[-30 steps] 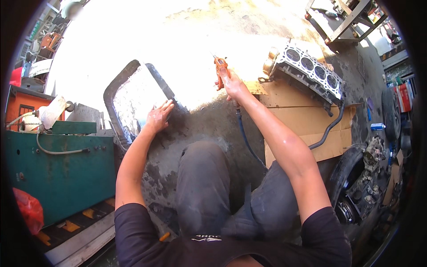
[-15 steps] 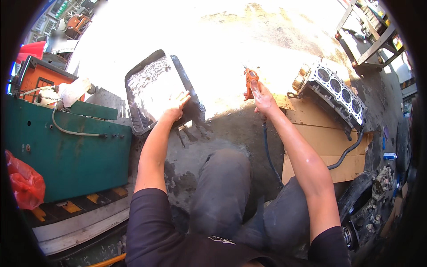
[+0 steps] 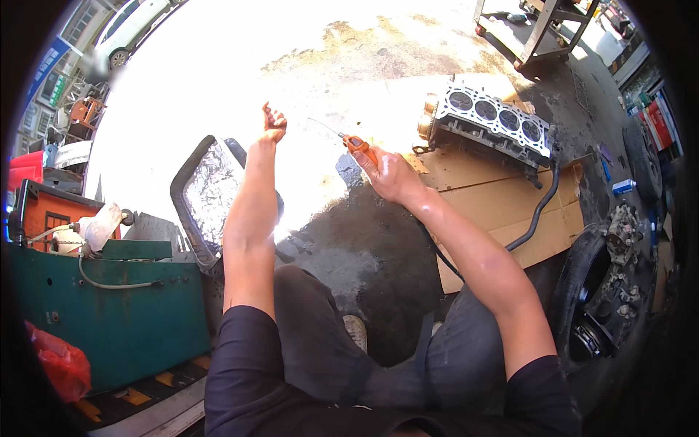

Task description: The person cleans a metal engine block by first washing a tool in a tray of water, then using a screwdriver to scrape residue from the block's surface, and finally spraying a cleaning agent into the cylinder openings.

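Note:
My right hand [image 3: 393, 175] is wrapped round an orange air blow gun [image 3: 357, 146], its thin nozzle pointing left toward my other hand. A dark hose runs from it down past my right knee. My left hand [image 3: 272, 124] is raised over the bright floor with its fingers curled in; whatever may be in them is too small and washed out to tell. Below and left of that hand, partly behind my forearm, lies a black-rimmed pan [image 3: 191, 171] with shiny rippled liquid in it.
An engine cylinder head [image 3: 484, 127] lies on flattened cardboard [image 3: 488, 211] at right. Beyond it stands a metal cart [image 3: 535, 36]. A green cabinet [image 3: 116, 306] flanks my left side. Tyres [image 3: 582, 277], greasy metal parts and a blue can [image 3: 624, 186] lie far right.
My left hand has lifted away from the pan and moved up, its fingers now curled. My right hand has brought the blow gun leftward, turning its nozzle toward the left hand. The view has shifted.

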Demonstrator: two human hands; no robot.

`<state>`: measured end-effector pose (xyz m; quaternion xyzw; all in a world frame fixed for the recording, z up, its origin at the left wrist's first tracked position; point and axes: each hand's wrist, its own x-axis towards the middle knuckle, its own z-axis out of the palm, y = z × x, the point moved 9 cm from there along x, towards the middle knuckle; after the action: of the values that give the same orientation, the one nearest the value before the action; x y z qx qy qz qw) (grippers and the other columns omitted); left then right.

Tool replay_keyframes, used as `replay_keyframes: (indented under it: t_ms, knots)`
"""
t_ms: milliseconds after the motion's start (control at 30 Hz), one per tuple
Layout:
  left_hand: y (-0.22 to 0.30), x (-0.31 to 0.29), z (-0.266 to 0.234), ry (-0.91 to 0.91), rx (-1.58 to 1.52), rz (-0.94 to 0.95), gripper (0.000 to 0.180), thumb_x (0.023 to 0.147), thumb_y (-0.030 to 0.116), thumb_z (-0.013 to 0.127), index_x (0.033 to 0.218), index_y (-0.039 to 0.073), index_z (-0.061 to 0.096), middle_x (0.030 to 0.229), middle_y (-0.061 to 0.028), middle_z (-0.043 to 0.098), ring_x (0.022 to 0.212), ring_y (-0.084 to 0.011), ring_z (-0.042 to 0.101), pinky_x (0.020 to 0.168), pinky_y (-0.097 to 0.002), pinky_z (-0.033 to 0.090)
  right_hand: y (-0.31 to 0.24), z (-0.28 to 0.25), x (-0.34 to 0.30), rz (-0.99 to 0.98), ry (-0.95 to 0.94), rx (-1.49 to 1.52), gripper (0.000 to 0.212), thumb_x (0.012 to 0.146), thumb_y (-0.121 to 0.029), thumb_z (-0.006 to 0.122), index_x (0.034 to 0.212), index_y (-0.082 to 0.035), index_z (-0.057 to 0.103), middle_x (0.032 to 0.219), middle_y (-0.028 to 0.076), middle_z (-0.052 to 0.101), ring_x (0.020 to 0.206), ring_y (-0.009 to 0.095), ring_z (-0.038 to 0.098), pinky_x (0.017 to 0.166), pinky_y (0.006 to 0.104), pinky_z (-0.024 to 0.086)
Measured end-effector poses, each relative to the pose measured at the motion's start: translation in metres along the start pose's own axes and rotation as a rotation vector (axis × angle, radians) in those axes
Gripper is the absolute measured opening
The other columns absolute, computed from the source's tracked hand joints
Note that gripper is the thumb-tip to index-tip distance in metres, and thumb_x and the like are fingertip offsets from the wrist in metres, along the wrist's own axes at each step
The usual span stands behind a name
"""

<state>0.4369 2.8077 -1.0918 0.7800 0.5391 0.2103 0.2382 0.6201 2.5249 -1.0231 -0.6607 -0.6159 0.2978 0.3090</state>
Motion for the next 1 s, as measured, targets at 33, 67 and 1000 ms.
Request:
replay_keyframes:
  t_ms: [33, 67, 1000]
  knots:
    - [0.012, 0.004, 0.009, 0.003, -0.040, 0.011, 0.034, 0.079, 0.011, 0.063, 0.111, 0.008, 0.053, 0.107, -0.0129, 0.050, 0.099, -0.0323, 0.051, 0.083, -0.0493, 0.042, 0.009, -0.010, -0.002, 0.059, 0.028, 0.012, 0.059, 0.102, -0.056, 0.035, 0.123, -0.007, 0.060, 0.083, 0.022, 0.068, 0.087, 0.043, 0.065, 0.079, 0.0482, 0.049]
    - [0.011, 0.002, 0.013, 0.020, -0.048, 0.008, 0.031, 0.079, 0.010, 0.063, 0.109, 0.008, 0.053, 0.103, -0.0132, 0.051, 0.095, -0.0326, 0.052, 0.081, -0.0490, 0.043, -0.007, -0.008, -0.006, 0.046, -0.098, -0.026, 0.057, 0.101, -0.055, 0.039, 0.121, -0.006, 0.061, 0.081, 0.025, 0.067, 0.086, 0.044, 0.065, 0.078, 0.0479, 0.049]
    - [0.073, -0.056, 0.127, -0.009, 0.442, 0.512, 0.012, 0.085, 0.011, 0.053, 0.076, 0.004, 0.057, 0.077, -0.0230, 0.063, 0.073, -0.0440, 0.062, 0.064, -0.0501, 0.049, 0.029, -0.022, -0.026, 0.232, -0.253, -0.135, 0.056, 0.101, -0.053, 0.040, 0.103, -0.001, 0.061, 0.094, 0.027, 0.065, 0.090, 0.043, 0.061, 0.080, 0.0467, 0.047]
